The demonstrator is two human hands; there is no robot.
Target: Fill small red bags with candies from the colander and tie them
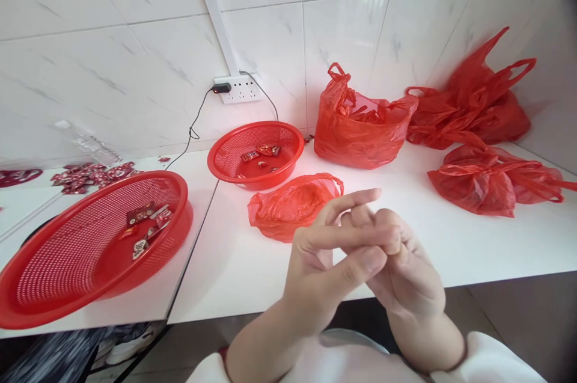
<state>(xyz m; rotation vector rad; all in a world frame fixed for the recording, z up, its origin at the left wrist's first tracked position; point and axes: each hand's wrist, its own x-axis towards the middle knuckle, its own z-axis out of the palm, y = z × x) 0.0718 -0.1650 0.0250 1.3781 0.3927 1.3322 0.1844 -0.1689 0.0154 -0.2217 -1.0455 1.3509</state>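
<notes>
My left hand (331, 266) and my right hand (412, 275) meet in front of me, raised over the table's front edge. The left index finger and thumb are stretched out with a gap between them, while other fingers bend behind. My right fingers are curled closed around the tip of the left index finger; anything small inside is hidden. Just behind the hands lies a red plastic bag (288, 205), loosely opened on the white table (225, 275). A round red basket (256, 178) holding a few wrapped snack packets (249, 156) stands behind that bag.
A larger red basket (180, 208) with several packets is at left, by a pile of red packets (81, 177) and a clear bottle (97, 145). A full red bag (360, 145) and tied red bags (478, 184) stand at right. A cable runs from the wall socket (241, 91).
</notes>
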